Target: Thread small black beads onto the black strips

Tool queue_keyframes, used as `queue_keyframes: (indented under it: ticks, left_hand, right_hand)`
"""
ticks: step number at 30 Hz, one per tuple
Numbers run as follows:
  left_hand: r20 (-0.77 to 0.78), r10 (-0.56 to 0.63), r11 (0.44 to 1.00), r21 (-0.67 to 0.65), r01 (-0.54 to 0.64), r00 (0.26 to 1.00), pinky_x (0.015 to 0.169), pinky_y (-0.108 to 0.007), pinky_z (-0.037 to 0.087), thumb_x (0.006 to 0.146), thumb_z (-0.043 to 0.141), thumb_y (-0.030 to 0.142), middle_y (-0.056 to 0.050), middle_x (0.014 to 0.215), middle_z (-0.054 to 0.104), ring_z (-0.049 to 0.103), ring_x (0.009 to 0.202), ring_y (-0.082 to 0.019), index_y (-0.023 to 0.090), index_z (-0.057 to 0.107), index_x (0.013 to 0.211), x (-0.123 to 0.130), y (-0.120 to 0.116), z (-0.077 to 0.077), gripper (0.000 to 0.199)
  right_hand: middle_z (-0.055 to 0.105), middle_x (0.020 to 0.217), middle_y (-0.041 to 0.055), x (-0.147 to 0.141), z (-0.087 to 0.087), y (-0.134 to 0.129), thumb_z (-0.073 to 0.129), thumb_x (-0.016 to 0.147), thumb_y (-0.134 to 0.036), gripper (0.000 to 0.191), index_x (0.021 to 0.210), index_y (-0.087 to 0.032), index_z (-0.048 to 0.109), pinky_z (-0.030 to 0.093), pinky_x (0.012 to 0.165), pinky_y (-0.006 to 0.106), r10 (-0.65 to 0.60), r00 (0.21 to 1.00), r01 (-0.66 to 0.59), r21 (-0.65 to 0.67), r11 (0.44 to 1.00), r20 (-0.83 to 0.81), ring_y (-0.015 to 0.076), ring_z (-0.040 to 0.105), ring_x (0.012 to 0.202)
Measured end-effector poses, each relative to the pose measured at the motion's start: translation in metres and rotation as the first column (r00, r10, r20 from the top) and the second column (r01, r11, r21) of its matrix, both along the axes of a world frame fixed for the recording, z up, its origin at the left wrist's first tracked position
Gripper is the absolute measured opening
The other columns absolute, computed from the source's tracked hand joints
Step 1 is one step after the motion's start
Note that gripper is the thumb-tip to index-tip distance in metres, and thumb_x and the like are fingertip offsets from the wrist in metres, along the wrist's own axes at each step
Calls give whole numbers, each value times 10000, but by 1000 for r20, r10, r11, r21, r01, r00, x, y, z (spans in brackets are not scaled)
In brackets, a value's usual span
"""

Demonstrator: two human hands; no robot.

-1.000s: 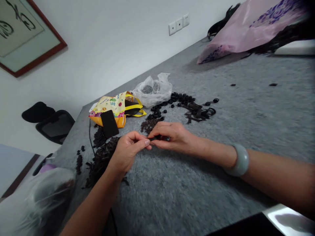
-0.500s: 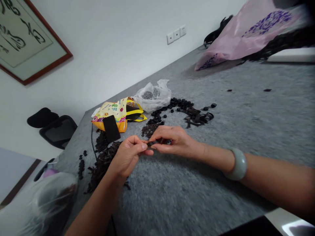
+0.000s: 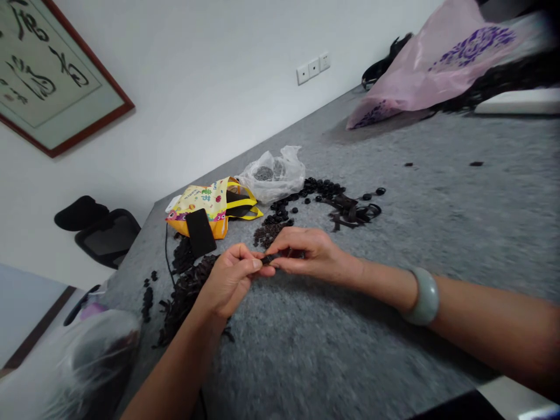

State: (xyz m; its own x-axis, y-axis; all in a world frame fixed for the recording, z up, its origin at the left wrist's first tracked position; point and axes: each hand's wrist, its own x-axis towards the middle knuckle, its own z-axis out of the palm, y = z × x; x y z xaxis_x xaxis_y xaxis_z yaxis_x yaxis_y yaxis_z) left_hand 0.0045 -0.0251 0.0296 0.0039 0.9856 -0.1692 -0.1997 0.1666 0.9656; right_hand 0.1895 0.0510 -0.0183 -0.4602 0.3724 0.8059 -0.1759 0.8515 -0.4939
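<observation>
Between my two hands, above the grey table, is a small dark strip. My left hand pinches its left end between thumb and forefinger. The fingers of my right hand are closed on its other end; part of the strip is hidden in that hand. A pale green bangle circles my right wrist. Beyond the hands lie tiny brown pieces and small black round pieces. Dark strips are heaped beside my left forearm, and more black strips lie farther right.
A yellow tote bag with a black phone-like slab against it stands near the wall, beside a white plastic bag. At the back right lies a pink bag. An office chair is past the table's left edge.
The camera view has shifted slightly, so the scene sits a little lower and to the right. Both hands keep their hold on the dark strip, with slightly more of it showing between them.
</observation>
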Motion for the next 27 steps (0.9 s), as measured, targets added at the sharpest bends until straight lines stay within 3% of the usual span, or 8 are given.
queue_keyframes:
  ticks: [5,9,14,17,20,23,27]
  left_hand:
    - [42,-17,1000,-9,17,999,708,-221,541,591,858,167,39,679,685,686,595,-87,155,562,608,1,0,-1,297]
    - [72,-19,1000,5,18,997,723,-227,538,628,869,214,14,703,705,700,644,-106,160,583,669,2,1,-2,294]
    - [0,10,996,94,-10,1000,761,-291,552,715,849,335,-28,850,736,707,707,-139,150,692,873,4,1,-5,290]
    - [-92,2,996,88,6,996,713,-278,526,729,838,325,-25,803,723,680,649,-124,145,688,840,3,0,-7,259]
    - [-192,32,991,133,-6,981,691,-269,506,741,821,307,-4,746,696,659,627,-116,150,683,795,1,2,-8,216]
    - [-275,57,982,188,-5,960,686,-268,502,762,795,295,-1,723,693,658,631,-123,158,691,790,-1,4,-8,174]
    - [-300,46,981,195,14,953,680,-267,497,768,772,264,-1,708,694,652,630,-127,162,695,790,-2,4,-7,130]
  right_hand:
    - [723,850,41,-1,0,-1,704,906,-224,100,982,-172,742,521,672,225,-3,1000,3,-25,1000,0,128,663,764]
    - [713,836,35,-2,-2,-1,717,888,-241,106,964,-172,744,513,625,216,-20,1000,22,-170,985,14,123,653,727]
    - [699,841,30,0,-1,-1,700,889,-241,123,976,-163,733,496,582,203,-14,1000,20,-304,952,21,106,636,687]
    - [698,840,29,0,0,-2,722,870,-251,131,963,-160,738,507,622,217,25,999,-10,-358,934,36,112,639,712]
    - [704,839,30,-2,0,-4,738,859,-304,208,1006,-157,742,510,622,228,115,993,-80,-511,856,37,118,639,714]
    - [699,787,25,-4,0,-5,719,873,-364,264,1021,-146,731,496,576,217,207,978,-152,-677,721,1,111,631,673]
    - [681,755,11,-7,0,-2,757,837,-394,270,917,-143,694,514,564,193,276,960,-201,-801,565,-47,92,626,643]
